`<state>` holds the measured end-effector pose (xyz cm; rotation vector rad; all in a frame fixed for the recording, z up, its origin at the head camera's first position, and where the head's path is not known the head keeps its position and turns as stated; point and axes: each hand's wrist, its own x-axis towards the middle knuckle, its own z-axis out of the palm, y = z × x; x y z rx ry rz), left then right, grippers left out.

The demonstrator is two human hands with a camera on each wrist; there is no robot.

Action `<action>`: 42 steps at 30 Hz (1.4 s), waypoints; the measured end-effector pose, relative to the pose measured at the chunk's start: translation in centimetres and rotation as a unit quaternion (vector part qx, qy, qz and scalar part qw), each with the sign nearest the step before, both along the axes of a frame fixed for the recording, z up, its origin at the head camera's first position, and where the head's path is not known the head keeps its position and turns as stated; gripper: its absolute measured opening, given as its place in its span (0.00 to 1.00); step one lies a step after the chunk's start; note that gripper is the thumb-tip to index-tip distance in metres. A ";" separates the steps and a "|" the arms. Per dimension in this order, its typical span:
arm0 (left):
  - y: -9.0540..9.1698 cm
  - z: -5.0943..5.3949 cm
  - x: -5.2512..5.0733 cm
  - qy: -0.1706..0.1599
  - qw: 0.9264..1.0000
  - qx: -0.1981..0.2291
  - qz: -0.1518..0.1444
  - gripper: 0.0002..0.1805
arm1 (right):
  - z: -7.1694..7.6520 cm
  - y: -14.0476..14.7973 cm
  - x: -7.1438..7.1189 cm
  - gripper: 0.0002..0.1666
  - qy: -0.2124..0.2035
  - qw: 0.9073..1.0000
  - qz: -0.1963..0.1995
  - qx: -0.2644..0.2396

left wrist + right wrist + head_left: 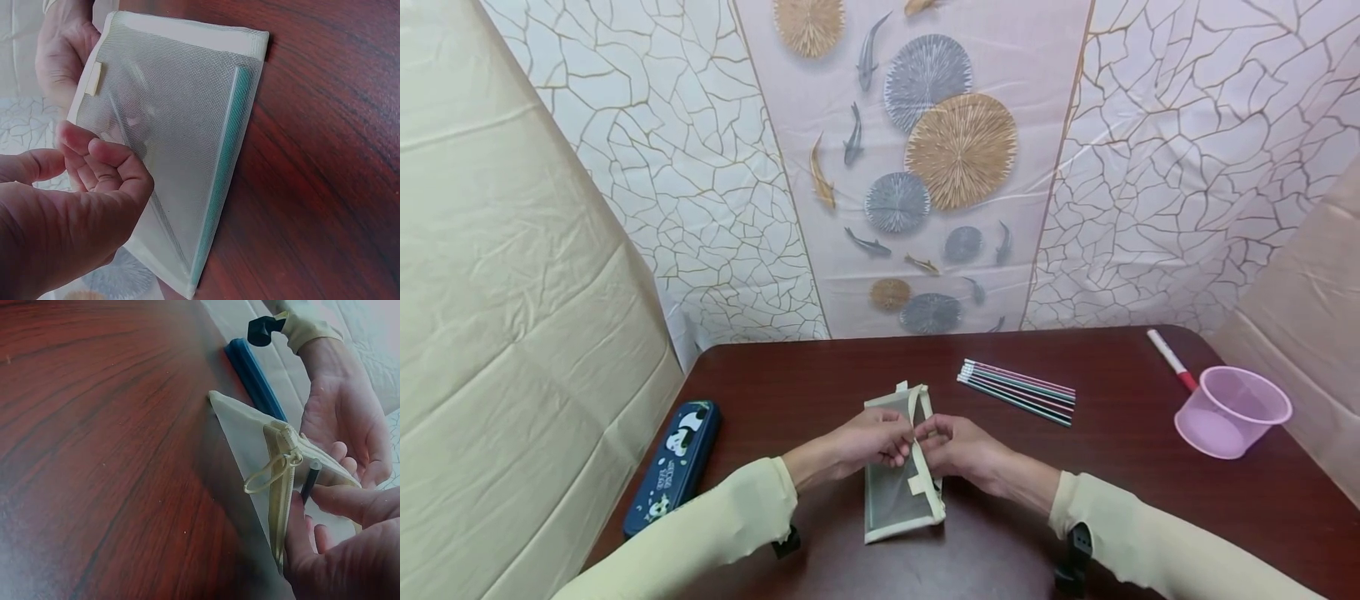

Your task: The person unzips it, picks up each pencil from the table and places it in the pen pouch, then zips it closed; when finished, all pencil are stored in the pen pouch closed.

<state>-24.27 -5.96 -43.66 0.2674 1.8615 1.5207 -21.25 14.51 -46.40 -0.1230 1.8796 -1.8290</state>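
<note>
A mesh pouch with cream edges point(898, 500) stands tilted on the table, its zipped side open towards the right hand. The left hand point(872, 437) point(81, 212) pinches the pouch's upper edge, fingers curled. At the opening, the right hand point(962, 450) point(356, 544) has thumb and finger on either side of a dark pencil point(310, 481), whose end sticks up between them. Through the mesh, a green pencil point(231, 144) lies along the pouch's lower side and a thin dark rod point(164, 219) runs diagonally. The zipper pull point(269, 475) hangs in a loop.
Several pencils point(1018, 392) lie side by side behind the right hand. A blue panda case point(673, 467) is at the table's left edge. At the right are a pink cup point(1213, 429) and a white marker with a red end point(1168, 354).
</note>
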 end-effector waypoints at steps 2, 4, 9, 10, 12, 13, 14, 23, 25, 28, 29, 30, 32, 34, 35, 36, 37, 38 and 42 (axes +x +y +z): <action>0.0 -0.1 0.0 -0.001 1.000 0.002 0.002 0.04 | 0.0 -0.1 -0.1 0.26 0.000 1.000 -0.005 0.004; 0.0 -0.1 0.0 -0.001 1.000 0.005 0.003 0.05 | 0.1 -0.3 -0.1 0.26 0.000 1.000 -0.012 0.008; 0.1 -0.1 0.1 -0.003 1.000 0.011 -0.006 0.06 | 0.3 -0.8 -0.2 0.25 0.005 1.000 -0.021 0.022; 0.1 -0.1 0.1 0.000 1.000 0.011 -0.007 0.06 | 0.4 -0.8 -0.2 0.25 0.008 0.999 -0.019 0.026; 0.1 0.0 0.1 0.004 1.000 0.011 -0.005 0.05 | 0.5 -0.8 -0.1 0.25 0.020 0.999 -0.011 0.033; 0.0 0.1 0.1 0.005 1.000 0.009 -0.003 0.05 | 0.5 -0.7 -0.1 0.25 0.029 0.999 -0.006 0.038; 0.0 0.2 0.1 0.008 1.000 0.008 -0.001 0.05 | 0.5 -0.6 0.0 0.25 0.037 0.998 -0.002 0.041; -0.5 0.3 -0.3 0.018 1.000 0.008 0.009 0.05 | 0.8 2.6 -1.0 0.28 0.087 0.996 -0.011 -0.002; -0.6 0.3 -0.3 0.017 1.000 0.010 0.014 0.05 | 0.9 3.7 -1.5 0.27 0.110 0.993 -0.025 0.014; -0.7 0.3 -0.2 0.017 1.000 0.012 0.018 0.05 | 1.3 5.6 -2.7 0.25 0.148 0.985 -0.052 0.070; -0.7 0.3 -0.3 0.017 1.000 0.013 0.019 0.05 | 1.5 6.3 -3.1 0.25 0.161 0.981 -0.058 0.093; -0.7 0.3 -0.3 0.018 1.000 0.013 0.018 0.05 | 1.7 7.1 -3.6 0.25 0.169 0.977 -0.064 0.115; -0.7 0.2 -0.3 0.018 1.000 0.014 0.018 0.05 | 2.0 8.7 -4.6 0.26 0.188 0.967 -0.064 0.160; -0.7 0.1 -0.4 0.018 1.000 0.014 0.017 0.05 | 2.3 10.4 -5.6 0.27 0.212 0.957 -0.049 0.194; -0.7 0.1 -0.4 0.018 1.000 0.013 0.017 0.05 | 2.4 11.3 -6.1 0.27 0.224 0.951 -0.039 0.209; -0.7 0.0 -0.4 0.019 1.000 0.012 0.016 0.05 | 2.4 12.2 -6.6 0.27 0.236 0.946 -0.029 0.220; -0.7 0.0 -0.4 0.019 1.000 0.011 0.015 0.05 | 2.4 13.0 -7.1 0.25 0.252 0.939 -0.017 0.232; -0.7 0.0 -0.4 0.020 1.000 0.009 0.014 0.05 | 2.4 13.9 -7.6 0.24 0.270 0.932 -0.004 0.241; -0.7 0.1 -0.4 0.021 1.000 0.007 0.011 0.05 | 1.9 16.9 -9.7 0.21 0.309 0.908 0.035 0.280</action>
